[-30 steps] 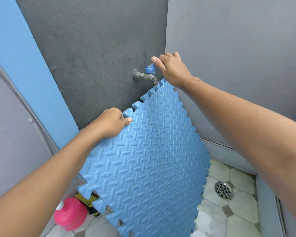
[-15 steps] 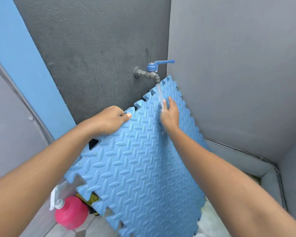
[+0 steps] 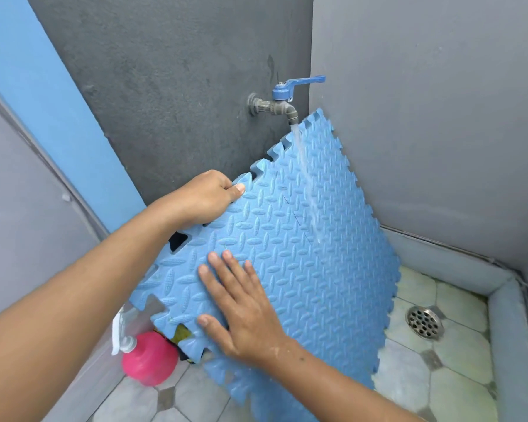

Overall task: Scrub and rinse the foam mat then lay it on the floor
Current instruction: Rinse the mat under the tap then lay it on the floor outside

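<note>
Since half a second ago, the right hand (image 3: 244, 309) has moved from the water stream (image 3: 301, 153) down to the lower left of the foam mat (image 3: 317, 254). It lies flat there, fingers spread, holding nothing. The left hand (image 3: 211, 196) grips the mat's toothed upper edge. The mat stands tilted under the running tap (image 3: 284, 99), its lower corner near the floor (image 3: 439, 376). Recommended: rub the embossed face in overlapping strokes, keep the upper grip firm, and shift the mat so water reaches every part.
</note>
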